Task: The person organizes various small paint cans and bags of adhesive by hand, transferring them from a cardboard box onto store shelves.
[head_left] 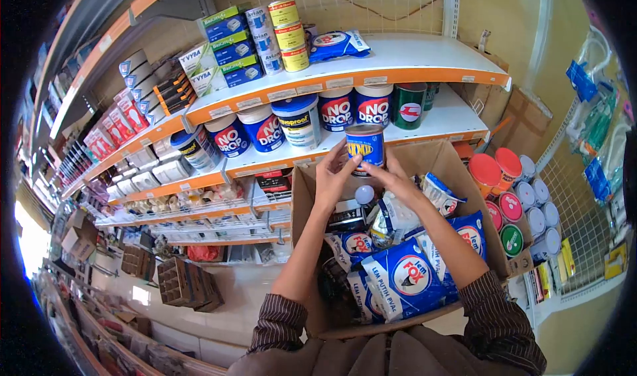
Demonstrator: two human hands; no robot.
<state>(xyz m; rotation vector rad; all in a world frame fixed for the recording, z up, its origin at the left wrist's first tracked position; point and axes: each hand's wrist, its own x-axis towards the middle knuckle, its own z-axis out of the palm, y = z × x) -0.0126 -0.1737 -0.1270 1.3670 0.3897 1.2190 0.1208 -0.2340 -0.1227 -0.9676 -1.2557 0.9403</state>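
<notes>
A blue can with yellow lettering point(365, 149) is held upright between both my hands, in front of the lower shelf. My left hand point(337, 171) closes on its left side, thumb across the front. From the right, my right hand point(394, 175) grips it with the thumb near the can's lower edge. Below my hands stands an open cardboard box point(302, 223). It holds several blue and white glue bags, among them a large Lem Fox bag point(404, 278), and a container with a pale round cap point(364, 194).
A shelf point(424, 56) carries yellow tins point(289, 36), boxes and a blue bag point(340, 44). Below it stand several paint tubs point(261, 128) and a green can point(409, 106). Red-lidded tubs point(485, 170) stand right of the box. A wooden crate point(186, 283) is on the floor at left.
</notes>
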